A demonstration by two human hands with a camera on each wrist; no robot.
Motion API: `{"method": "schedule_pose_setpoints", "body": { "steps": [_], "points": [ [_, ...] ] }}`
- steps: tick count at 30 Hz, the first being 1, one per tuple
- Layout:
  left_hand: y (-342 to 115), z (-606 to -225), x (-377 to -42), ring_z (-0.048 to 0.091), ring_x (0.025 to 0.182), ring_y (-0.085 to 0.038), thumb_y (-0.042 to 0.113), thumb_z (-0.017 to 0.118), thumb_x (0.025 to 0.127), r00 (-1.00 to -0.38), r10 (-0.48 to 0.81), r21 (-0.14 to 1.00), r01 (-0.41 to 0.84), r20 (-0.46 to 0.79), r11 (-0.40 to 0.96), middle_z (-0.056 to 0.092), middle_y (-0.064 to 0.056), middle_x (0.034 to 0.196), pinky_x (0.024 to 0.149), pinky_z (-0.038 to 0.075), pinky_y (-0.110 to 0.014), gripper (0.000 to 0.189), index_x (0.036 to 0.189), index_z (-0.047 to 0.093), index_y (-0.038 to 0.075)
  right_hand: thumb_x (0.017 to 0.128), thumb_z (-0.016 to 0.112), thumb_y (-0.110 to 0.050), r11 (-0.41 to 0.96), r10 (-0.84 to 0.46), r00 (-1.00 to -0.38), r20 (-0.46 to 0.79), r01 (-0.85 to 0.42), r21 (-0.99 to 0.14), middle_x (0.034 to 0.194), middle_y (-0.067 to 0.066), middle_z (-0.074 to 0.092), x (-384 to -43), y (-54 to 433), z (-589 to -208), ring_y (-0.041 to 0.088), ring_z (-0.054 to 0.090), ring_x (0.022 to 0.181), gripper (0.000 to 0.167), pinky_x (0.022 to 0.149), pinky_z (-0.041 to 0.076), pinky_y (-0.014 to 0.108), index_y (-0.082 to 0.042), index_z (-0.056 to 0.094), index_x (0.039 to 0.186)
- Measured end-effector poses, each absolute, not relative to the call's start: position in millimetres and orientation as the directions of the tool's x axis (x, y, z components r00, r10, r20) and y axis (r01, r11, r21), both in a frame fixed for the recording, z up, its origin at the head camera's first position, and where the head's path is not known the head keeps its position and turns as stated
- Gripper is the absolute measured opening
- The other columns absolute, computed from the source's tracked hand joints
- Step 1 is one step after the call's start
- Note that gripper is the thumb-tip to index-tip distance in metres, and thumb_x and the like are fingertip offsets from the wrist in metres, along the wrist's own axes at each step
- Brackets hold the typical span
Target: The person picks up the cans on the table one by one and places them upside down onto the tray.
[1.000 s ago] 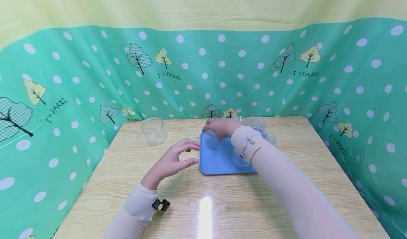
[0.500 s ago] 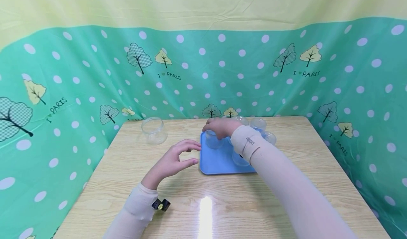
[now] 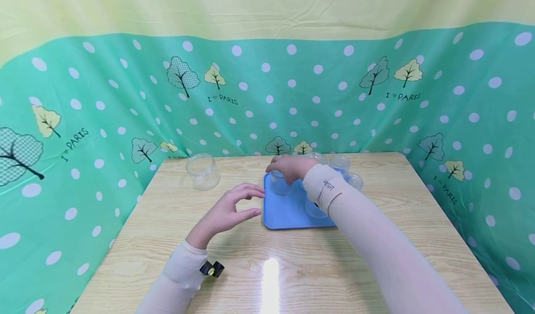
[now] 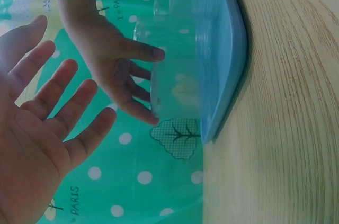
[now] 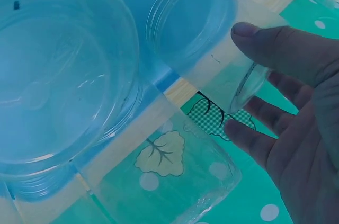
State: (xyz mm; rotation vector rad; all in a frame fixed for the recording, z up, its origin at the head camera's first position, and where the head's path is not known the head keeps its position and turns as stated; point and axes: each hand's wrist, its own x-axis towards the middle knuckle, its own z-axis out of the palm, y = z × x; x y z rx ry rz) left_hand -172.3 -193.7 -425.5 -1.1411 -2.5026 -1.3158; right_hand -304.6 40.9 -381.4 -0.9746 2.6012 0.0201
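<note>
My right hand (image 3: 290, 167) holds a clear, straight-sided jar (image 3: 281, 186) near its top, at the back left of the blue tray (image 3: 286, 216). In the right wrist view the thumb lies along the side of that jar (image 5: 209, 44), and the fingers reach round its upper end. The jar stands upright on the tray in the left wrist view. My left hand (image 3: 227, 209) hovers just left of the tray's edge, with fingers spread and nothing in them. Its palm (image 4: 32, 144) faces the left wrist camera.
Several other clear containers share the tray, including a wide round one (image 5: 58, 75) and a smaller one (image 3: 339, 163) at the back right; my right sleeve partly covers them. Another clear jar (image 3: 203, 174) stands alone at the table's back left. A polka-dot curtain (image 3: 267, 95) borders the table.
</note>
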Motion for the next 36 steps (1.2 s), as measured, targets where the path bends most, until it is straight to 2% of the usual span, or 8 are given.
{"method": "schedule_pose_setpoints", "body": {
  "steps": [3, 8, 11, 17, 24, 26, 31, 36],
  "points": [
    [-193.6, -426.1, -172.7, 0.058, 0.127, -0.018, 0.017, 0.077, 0.093, -0.714, 0.574, 0.677, 0.653, 0.400, 0.340, 0.065, -0.004, 0.133, 0.100, 0.054, -0.043, 0.035, 0.126, 0.068, 0.021, 0.086, 0.073, 0.004, 0.762, -0.633, -0.696, -0.339, -0.638, -0.113, 0.162, 0.003, 0.039, -305.8, 40.8, -382.0, 0.032, 0.040, 0.146, 0.080, 0.089, 0.058, 0.040, -0.033, 0.049, 0.152],
    [-193.9, -425.9, -172.6, 0.058, 0.128, -0.018, 0.018, 0.077, 0.093, -0.715, 0.573, 0.677, 0.652, 0.399, 0.342, 0.064, 0.000, 0.134, 0.101, 0.054, -0.041, 0.034, 0.126, 0.068, 0.021, 0.086, 0.073, 0.004, 0.766, -0.631, -0.701, -0.333, -0.630, -0.127, 0.162, 0.002, 0.038, -306.6, 40.8, -381.5, 0.031, 0.038, 0.147, 0.080, 0.092, 0.057, 0.040, -0.033, 0.049, 0.152],
    [-193.8, -425.8, -172.5, 0.057, 0.129, -0.017, 0.019, 0.077, 0.094, -0.722, 0.573, 0.682, 0.643, 0.388, 0.348, 0.064, 0.002, 0.134, 0.101, 0.053, -0.040, 0.034, 0.126, 0.068, 0.023, 0.087, 0.072, 0.003, 0.770, -0.627, -0.706, -0.329, -0.626, -0.123, 0.162, 0.001, 0.037, -305.2, 40.4, -380.1, 0.030, 0.039, 0.147, 0.079, 0.091, 0.056, 0.038, -0.035, 0.048, 0.152],
    [-194.0, -426.8, -172.6, 0.057, 0.129, -0.017, 0.019, 0.077, 0.094, -0.728, 0.571, 0.688, 0.634, 0.378, 0.353, 0.064, -0.004, 0.134, 0.102, 0.053, -0.039, 0.033, 0.126, 0.068, 0.023, 0.087, 0.071, 0.004, 0.743, -0.660, -0.692, -0.292, -0.658, -0.120, 0.161, 0.003, 0.039, -299.5, 35.8, -373.0, 0.030, 0.041, 0.146, 0.078, 0.089, 0.056, 0.037, -0.033, 0.049, 0.151],
    [-192.9, -426.3, -172.1, 0.057, 0.129, -0.017, 0.019, 0.077, 0.094, -0.731, 0.569, 0.685, 0.634, 0.378, 0.360, 0.063, 0.006, 0.134, 0.102, 0.053, -0.038, 0.033, 0.126, 0.068, 0.023, 0.089, 0.072, -0.001, 0.718, -0.687, -0.687, -0.236, -0.692, -0.075, 0.162, 0.000, 0.038, -294.6, 31.7, -363.4, 0.029, 0.037, 0.149, 0.071, 0.090, 0.056, 0.036, -0.034, 0.052, 0.149],
    [-193.0, -426.5, -172.1, 0.056, 0.129, -0.016, 0.020, 0.077, 0.094, -0.732, 0.570, 0.687, 0.631, 0.372, 0.362, 0.063, 0.007, 0.134, 0.102, 0.053, -0.039, 0.033, 0.126, 0.068, 0.024, 0.090, 0.073, -0.004, 0.714, -0.692, -0.687, -0.223, -0.697, -0.069, 0.161, 0.001, 0.039, -292.8, 32.9, -360.8, 0.029, 0.038, 0.148, 0.069, 0.092, 0.057, 0.038, -0.033, 0.052, 0.149],
    [-192.6, -426.9, -172.1, 0.056, 0.130, -0.017, 0.021, 0.076, 0.095, -0.728, 0.576, 0.685, 0.634, 0.371, 0.359, 0.062, 0.006, 0.135, 0.102, 0.054, -0.041, 0.032, 0.126, 0.068, 0.024, 0.092, 0.075, -0.011, 0.715, -0.695, -0.696, -0.180, -0.697, -0.064, 0.160, 0.001, 0.040, -285.7, 39.4, -354.3, 0.028, 0.039, 0.147, 0.065, 0.106, 0.052, 0.044, -0.030, 0.052, 0.150],
    [-192.1, -428.6, -172.5, 0.057, 0.129, -0.017, 0.020, 0.076, 0.094, -0.729, 0.575, 0.692, 0.630, 0.372, 0.351, 0.062, 0.006, 0.135, 0.102, 0.054, -0.044, 0.032, 0.125, 0.068, 0.024, 0.092, 0.077, -0.016, 0.690, -0.720, -0.680, -0.137, -0.722, -0.043, 0.160, 0.003, 0.040, -276.0, 46.5, -348.1, 0.029, 0.039, 0.147, 0.064, 0.107, 0.051, 0.047, -0.028, 0.052, 0.150]
  ]
}}
